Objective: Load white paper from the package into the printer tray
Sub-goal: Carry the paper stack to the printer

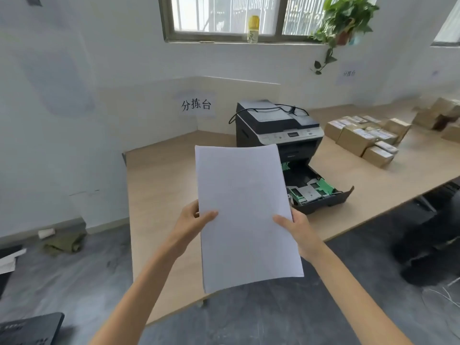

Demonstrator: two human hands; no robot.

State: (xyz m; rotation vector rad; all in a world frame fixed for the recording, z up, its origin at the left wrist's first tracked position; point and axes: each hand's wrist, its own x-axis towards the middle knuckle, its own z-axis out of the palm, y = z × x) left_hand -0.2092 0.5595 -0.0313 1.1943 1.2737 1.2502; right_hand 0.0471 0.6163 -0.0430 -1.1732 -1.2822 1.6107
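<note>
I hold a stack of white paper [245,215] up in front of me, above the near part of the table. My left hand [193,220] grips its left edge and my right hand [300,230] grips its right edge, thumbs on top. Behind the paper stands a black and grey printer [278,128]. Its black paper tray [321,195] is pulled out toward me, with green guides visible inside; the paper hides the tray's left part. No paper package is in view.
The wooden table [159,185] runs right along the wall, with several cardboard boxes [361,138] at the right. A black cable lies on the printer's top. A dark chair [433,245] stands right of the table. A plant [343,23] hangs at the window.
</note>
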